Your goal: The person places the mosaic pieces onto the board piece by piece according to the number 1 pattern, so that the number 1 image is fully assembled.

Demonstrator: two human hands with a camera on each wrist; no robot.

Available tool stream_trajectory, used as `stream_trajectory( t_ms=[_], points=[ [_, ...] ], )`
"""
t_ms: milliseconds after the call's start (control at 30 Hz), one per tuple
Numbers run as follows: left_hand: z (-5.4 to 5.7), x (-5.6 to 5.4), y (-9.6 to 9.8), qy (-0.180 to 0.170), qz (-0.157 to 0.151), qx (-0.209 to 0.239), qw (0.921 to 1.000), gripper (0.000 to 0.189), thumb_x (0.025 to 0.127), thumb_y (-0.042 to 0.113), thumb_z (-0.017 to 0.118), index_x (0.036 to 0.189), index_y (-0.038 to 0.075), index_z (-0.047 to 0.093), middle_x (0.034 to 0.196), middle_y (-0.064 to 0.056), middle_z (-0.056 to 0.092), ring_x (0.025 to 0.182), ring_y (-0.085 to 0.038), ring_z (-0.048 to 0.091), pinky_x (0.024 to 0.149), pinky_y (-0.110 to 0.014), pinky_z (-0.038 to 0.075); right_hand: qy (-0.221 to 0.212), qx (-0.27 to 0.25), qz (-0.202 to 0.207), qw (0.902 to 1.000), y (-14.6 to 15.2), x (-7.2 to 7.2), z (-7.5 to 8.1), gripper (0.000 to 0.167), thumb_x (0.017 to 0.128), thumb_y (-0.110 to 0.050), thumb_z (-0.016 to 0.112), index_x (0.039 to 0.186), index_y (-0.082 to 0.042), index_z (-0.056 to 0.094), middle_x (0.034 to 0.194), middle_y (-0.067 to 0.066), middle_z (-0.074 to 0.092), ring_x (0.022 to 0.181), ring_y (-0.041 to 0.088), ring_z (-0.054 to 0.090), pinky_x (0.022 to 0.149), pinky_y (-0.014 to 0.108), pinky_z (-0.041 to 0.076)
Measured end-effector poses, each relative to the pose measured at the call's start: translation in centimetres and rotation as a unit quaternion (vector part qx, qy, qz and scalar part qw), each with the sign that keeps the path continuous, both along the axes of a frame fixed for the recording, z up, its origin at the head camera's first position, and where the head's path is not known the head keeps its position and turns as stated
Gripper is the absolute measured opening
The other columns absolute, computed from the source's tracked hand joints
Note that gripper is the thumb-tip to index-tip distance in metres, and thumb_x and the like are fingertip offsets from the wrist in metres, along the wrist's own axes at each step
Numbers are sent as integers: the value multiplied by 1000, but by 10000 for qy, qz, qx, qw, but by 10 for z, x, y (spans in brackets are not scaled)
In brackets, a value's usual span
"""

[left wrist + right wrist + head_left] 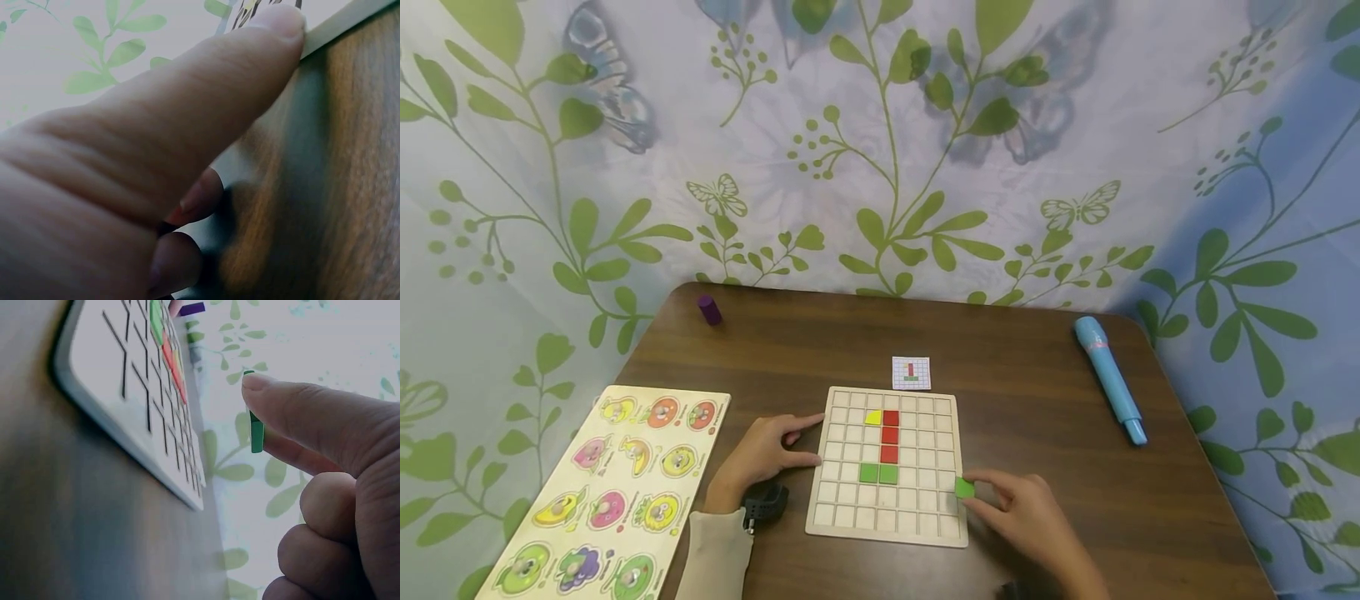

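A light wooden grid board point(928, 502) lies on the table. One column of its cells holds several red square tiles point(890, 435), with a yellow quarter-round tile point(873, 417) left of the top one. Two green square tiles point(877, 473) sit side by side below them. My left hand point(758, 457) touches the board's left edge with thumb and index finger stretched out, its other fingers tucked under. Between thumb and index finger, my right hand point(1030, 510) pinches another green square tile point(257, 434), raised over the board's right edge.
Behind the board lies a small printed pattern card point(912, 363). A fruit puzzle board point(647, 440) takes up the left side. At the right is a blue toy microphone point(1108, 375); a purple cylinder point(709, 310) stands at the back left. A patterned curtain point(820, 267) hangs behind the table.
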State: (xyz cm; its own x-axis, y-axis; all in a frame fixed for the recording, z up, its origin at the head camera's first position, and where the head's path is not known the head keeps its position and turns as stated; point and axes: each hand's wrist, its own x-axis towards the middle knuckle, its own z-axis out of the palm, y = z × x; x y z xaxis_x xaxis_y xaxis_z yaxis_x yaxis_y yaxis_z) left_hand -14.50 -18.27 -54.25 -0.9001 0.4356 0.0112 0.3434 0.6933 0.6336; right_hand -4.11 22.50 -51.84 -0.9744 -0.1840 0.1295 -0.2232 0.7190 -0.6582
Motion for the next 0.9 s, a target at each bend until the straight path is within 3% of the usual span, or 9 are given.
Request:
stream_trajectory(
  t_ms=[167,333,600,900],
  points=[
    [-1,0,0,20,-6,-46,10000,69,80,47,86,142,27,64,72,6,41,65,-4,36,71,-30,36,-127,37,133,9998,-6,-8,7,27,80,-28,90,104,-28,79,53,-20,28,49,-3,26,47,20,28],
    [-1,-1,0,63,-39,-56,10000,69,80,46,86,142,26,64,72,5,42,65,-4,35,71,-30,36,43,-57,453,9989,-15,-17,7,26,81,-26,89,105,-25,79,53,-20,27,49,-3,24,46,19,27],
    [-2,0,1,72,-30,-36,10000,69,79,46,86,142,27,64,71,5,42,64,-4,35,71,-30,36,300,-334,699,9965,-32,-28,-4,24,81,-25,88,103,-25,79,56,-23,27,50,-5,23,46,18,23],
    [-2,-1,0,87,-30,-18,10000,69,79,47,87,141,27,65,71,4,42,64,-3,34,71,-29,36,63,-342,700,9969,-49,-37,-18,22,84,-30,87,104,-24,80,54,-20,30,50,-4,26,47,19,23]
  ],
)
